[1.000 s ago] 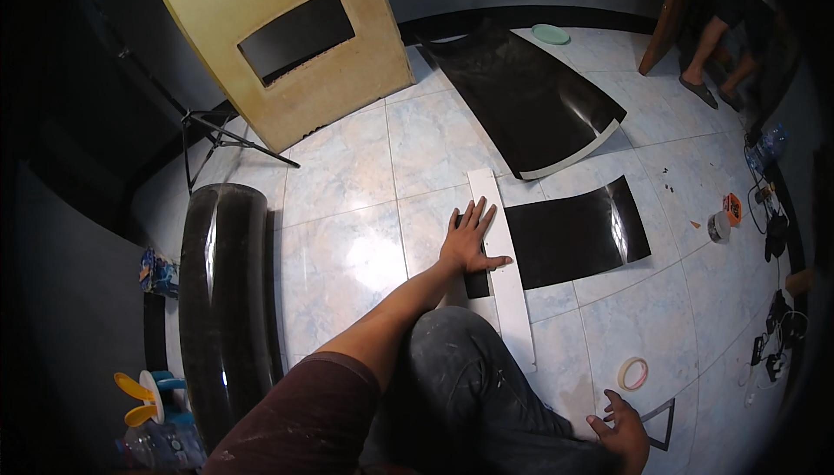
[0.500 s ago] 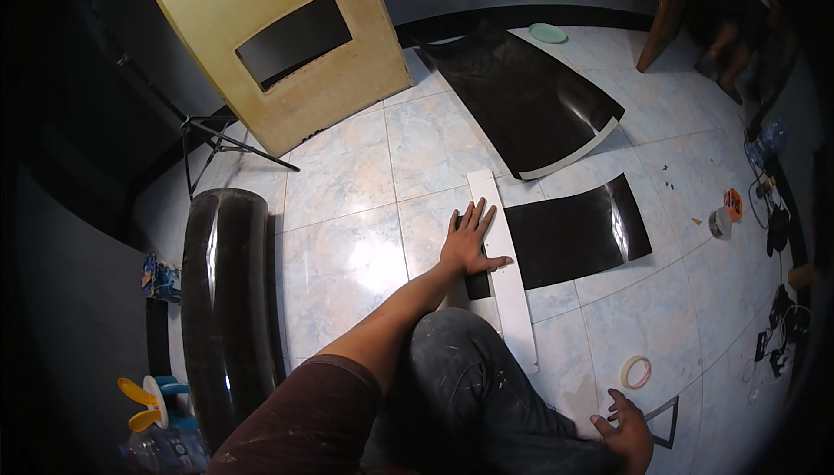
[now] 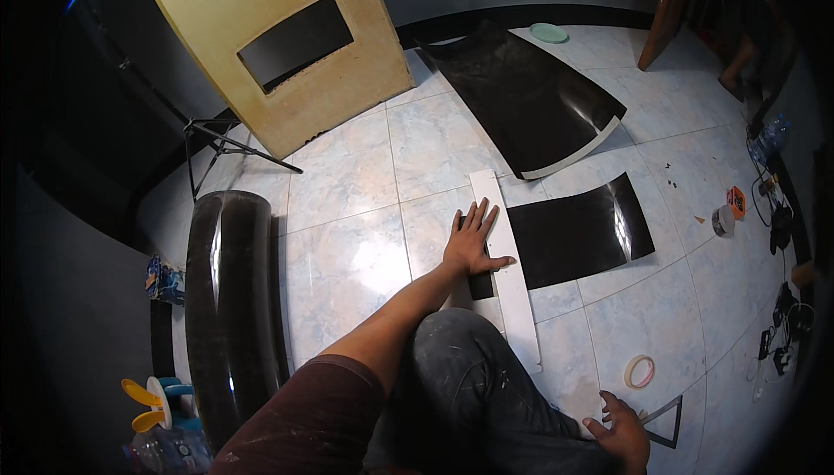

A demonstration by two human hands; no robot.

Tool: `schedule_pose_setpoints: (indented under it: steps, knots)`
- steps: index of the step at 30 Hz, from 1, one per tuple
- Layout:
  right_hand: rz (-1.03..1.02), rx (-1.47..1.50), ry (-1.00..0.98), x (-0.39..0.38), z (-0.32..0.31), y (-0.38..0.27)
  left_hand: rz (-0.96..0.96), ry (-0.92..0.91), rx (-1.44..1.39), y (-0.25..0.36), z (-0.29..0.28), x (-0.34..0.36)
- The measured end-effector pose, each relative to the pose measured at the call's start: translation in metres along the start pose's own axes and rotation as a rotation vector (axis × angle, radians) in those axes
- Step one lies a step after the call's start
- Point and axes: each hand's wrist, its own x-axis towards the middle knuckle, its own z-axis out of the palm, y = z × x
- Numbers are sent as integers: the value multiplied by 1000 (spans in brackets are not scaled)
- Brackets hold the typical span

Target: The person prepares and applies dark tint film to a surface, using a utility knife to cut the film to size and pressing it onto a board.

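Observation:
My left hand (image 3: 476, 240) lies flat with fingers spread on a long white strip (image 3: 512, 301), which crosses a short black glossy sheet (image 3: 578, 232) on the tiled floor. My right hand (image 3: 618, 432) is low on the right, fingers apart and bent, beside a dark triangular set square (image 3: 671, 423); whether it touches anything is unclear. A roll of masking tape (image 3: 639, 359) lies just above it. My bent knee (image 3: 447, 345) is between my forearms.
A black roll (image 3: 230, 293) lies left, a larger black sheet (image 3: 521, 93) farther back. A yellowish panel with an opening (image 3: 321, 84) stands behind a tripod (image 3: 200, 128). Containers (image 3: 723, 219) and cables (image 3: 782, 319) line the right. A person's leg (image 3: 738, 67) shows at back right.
The person at back right has moved into shadow, leaving less of the legs visible. My right hand has shifted slightly; my left hand stays on the strip.

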Motion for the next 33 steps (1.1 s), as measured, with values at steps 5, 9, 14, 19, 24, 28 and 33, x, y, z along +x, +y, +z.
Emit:
schedule_pose_setpoints:
  steps: [5,9,14,19,24,28,33]
  knots:
    - [25,-34,-21,1,-4,-5,-4,0,0,-1,1,-1]
    - [13,-8,-2,0,-2,-3,1,5,2,0,1,0]
    - [19,-5,26,-2,-2,-3,7,15,8,0,2,0]
    - [23,-16,31,-2,-3,-4,2,7,-3,-2,2,-1]
    - [41,-21,29,-5,-5,-7,2,0,-13,0,1,0]
    - [43,-13,22,-4,-5,-5,-1,-12,-11,0,0,0]
    - [41,-5,16,-5,-6,-7,-1,-20,-8,-1,1,0]
